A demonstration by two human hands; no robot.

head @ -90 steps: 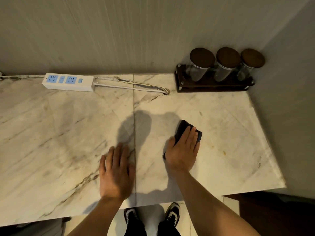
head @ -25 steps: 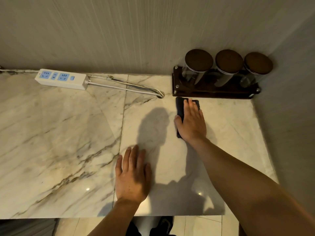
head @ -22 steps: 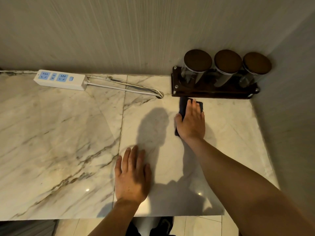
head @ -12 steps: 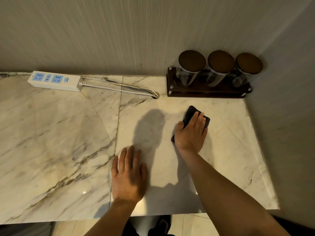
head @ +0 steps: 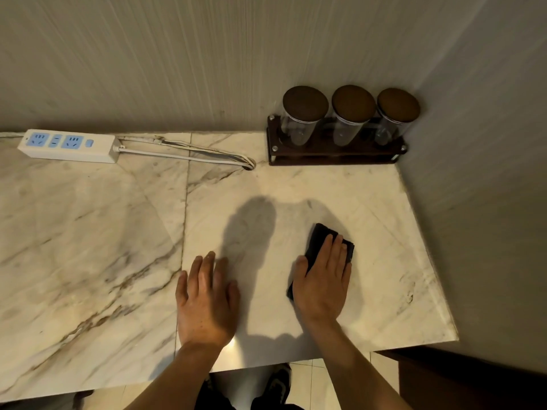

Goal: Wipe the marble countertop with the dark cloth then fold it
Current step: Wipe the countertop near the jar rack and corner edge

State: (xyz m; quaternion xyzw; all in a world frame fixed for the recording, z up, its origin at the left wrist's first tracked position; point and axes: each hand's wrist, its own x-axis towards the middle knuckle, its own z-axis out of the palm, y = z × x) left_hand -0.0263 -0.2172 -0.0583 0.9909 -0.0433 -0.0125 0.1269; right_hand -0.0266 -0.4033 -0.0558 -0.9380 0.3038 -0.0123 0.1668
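Observation:
The dark cloth [head: 318, 239] lies folded small on the white marble countertop [head: 88, 232], right of centre. My right hand [head: 322, 279] presses flat on top of it, fingers together; only the cloth's far end and a sliver at the left of my palm show. My left hand [head: 205, 300] rests flat on the bare marble to the left of it, fingers slightly apart, holding nothing.
A white power strip [head: 68, 146] with its cable [head: 189, 152] lies along the back wall at the left. A dark wooden rack [head: 334, 150] with three lidded glass jars stands in the back right corner. A wall bounds the right side; the counter's front edge is near my wrists.
My right hand has dragged the cloth from just in front of the jar rack back toward the front edge. My left hand has stayed flat in about the same place.

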